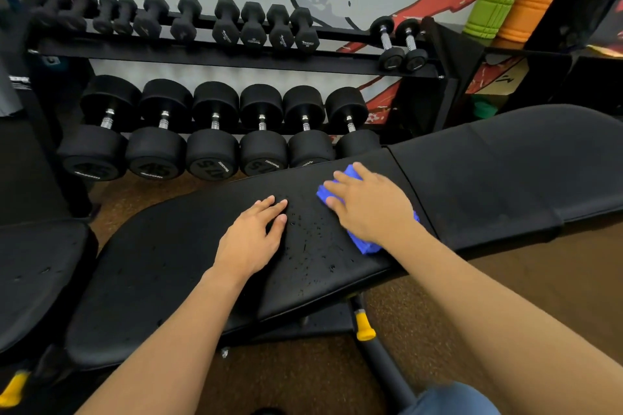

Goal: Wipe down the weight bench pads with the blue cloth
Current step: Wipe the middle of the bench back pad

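While the right hand (372, 209) lies flat with fingers spread on the blue cloth (365, 244), pressing it onto the long bench pad (161, 256) near the seam with the next pad (512, 172), the left hand (251, 241) rests open, palm down on the same pad just beside it, holding nothing.

Progress-wise I'd say it's early to midway. Plenty of droplets (313, 239) speckle the vinyl between the two hands and toward the near edge, so that patch isn't wiped yet. The pad on the right looks mostly dry and matte, though I can't tell if it's been done. Another pad (37, 273) at far left has a few specks too.

Materials: pads are smooth black vinyl with rounded ends and a stitched edge, slightly shiny. Cloth looks like soft folded microfibre. Behind sits a rack of black rubber dumbbells (212, 141) with chrome handles.
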`<state>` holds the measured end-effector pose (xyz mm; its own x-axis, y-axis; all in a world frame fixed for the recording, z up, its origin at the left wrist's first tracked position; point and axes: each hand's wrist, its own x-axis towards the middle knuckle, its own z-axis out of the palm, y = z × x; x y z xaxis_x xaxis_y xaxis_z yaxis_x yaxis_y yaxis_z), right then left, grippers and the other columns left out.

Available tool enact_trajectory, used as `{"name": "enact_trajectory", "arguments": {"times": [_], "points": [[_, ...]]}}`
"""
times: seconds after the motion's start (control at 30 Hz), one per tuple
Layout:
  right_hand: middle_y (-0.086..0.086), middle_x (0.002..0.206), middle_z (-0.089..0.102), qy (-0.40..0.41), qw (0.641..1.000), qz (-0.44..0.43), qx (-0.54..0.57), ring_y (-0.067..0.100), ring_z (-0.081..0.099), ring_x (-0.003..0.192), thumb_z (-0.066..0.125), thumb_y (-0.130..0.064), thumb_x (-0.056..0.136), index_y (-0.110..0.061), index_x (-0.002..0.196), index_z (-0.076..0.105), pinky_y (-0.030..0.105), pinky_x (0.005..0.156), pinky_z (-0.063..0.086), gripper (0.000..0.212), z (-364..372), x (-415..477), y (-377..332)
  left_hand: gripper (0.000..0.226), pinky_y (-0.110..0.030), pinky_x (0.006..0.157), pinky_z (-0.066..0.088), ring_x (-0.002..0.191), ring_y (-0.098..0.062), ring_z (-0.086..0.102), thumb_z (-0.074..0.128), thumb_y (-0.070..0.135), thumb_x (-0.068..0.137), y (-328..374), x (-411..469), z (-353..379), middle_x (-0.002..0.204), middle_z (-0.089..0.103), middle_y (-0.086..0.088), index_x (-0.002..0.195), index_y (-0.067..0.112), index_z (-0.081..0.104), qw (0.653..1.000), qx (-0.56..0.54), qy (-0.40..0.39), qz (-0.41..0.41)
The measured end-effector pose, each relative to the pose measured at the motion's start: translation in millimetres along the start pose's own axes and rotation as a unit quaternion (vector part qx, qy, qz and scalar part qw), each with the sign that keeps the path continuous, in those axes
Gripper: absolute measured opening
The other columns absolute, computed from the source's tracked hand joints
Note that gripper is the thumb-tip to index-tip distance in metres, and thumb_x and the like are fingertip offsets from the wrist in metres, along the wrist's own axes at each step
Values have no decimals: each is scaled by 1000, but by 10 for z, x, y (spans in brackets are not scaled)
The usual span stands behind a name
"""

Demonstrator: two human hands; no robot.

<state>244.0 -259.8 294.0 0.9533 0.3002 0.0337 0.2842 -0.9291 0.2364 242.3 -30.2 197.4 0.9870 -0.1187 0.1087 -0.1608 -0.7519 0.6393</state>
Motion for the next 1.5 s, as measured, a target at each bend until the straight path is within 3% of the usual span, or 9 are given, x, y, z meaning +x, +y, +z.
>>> {"name": "enact_trajectory", "arguments": {"times": [0.1, 0.23, 0.47, 0.73, 0.93, 1.03, 1.2, 1.4, 1.5], "points": [[-12, 161, 33, -9, 1000, 26, 8, 24, 19, 152, 23, -51, 106, -35, 153, 37, 42, 116, 32, 51, -77, -325, 203, 44, -42, 117, 31, 152, -7, 24, 39, 51, 105, 2, 7, -10, 160, 36, 18, 148, 46, 46, 1000, 8, -6, 0], [-9, 154, 45, 20, 993, 116, -33, 27, 28, 149, 30, -45, 106, -31, 147, 47, 41, 105, 40, 47, -131, -602, 198, 44, -39, 119, 28, 151, -12, 28, 41, 47, 105, 33, 59, -65, 161, 36, 13, 149, 41, 46, 999, 19, -31, 3], [-8, 130, 67, 103, 993, 52, 6, 29, 52, 132, 42, -44, 97, -30, 121, 70, 40, 90, 50, 39, 7, -1002, -190, 45, -33, 116, 30, 150, -11, 29, 41, 44, 106, 537, -191, 23, 160, 38, 13, 150, 37, 47, 997, -6, 46, 55], [-7, 139, 53, 2, 992, 128, -4, 28, 28, 143, 33, -39, 105, -28, 138, 52, 38, 95, 37, 40, -101, -42, 232, 46, -34, 117, 29, 149, -13, 30, 37, 47, 106, 541, -348, 109, 160, 39, 10, 150, 36, 47, 999, 24, 23, 20], [-10, 130, 65, 100, 995, -5, 17, 26, 51, 131, 46, -43, 99, -30, 123, 68, 40, 90, 51, 35, -40, -956, -108, 46, -35, 112, 37, 146, -13, 34, 39, 51, 105, 481, -379, 59, 158, 41, 13, 148, 41, 47, 999, 35, 17, 23], [-14, 128, 67, 118, 992, 38, 0, 24, 56, 130, 48, -46, 96, -35, 120, 71, 39, 90, 51, 35, -28, -1107, 80, 46, -37, 111, 39, 146, -13, 34, 39, 54, 104, 467, -398, 73, 158, 41, 15, 148, 43, 48, 999, 27, 15, 20], [-8, 138, 55, 35, 991, 131, -7, 28, 31, 142, 34, -40, 104, -29, 134, 56, 41, 94, 40, 39, -152, -361, 228, 47, -39, 114, 37, 148, -15, 32, 38, 54, 104, 438, -371, 26, 160, 38, 14, 149, 42, 46, 999, 29, -10, 24], [-5, 134, 63, 82, 997, -1, 13, 30, 50, 131, 44, -42, 99, -27, 127, 65, 43, 85, 51, 38, 60, -757, -379, 48, -37, 109, 41, 148, -9, 30, 39, 58, 102, 417, -397, 30, 159, 37, 17, 148, 45, 45, 999, 23, 0, 26], [-5, 139, 59, 83, 993, 77, -19, 30, 45, 135, 38, -42, 102, -28, 132, 62, 42, 90, 50, 40, -17, -706, 50, 47, -37, 109, 39, 149, -8, 27, 40, 57, 102, 385, -392, 19, 160, 36, 19, 148, 48, 44, 999, 15, -12, 26]]}}
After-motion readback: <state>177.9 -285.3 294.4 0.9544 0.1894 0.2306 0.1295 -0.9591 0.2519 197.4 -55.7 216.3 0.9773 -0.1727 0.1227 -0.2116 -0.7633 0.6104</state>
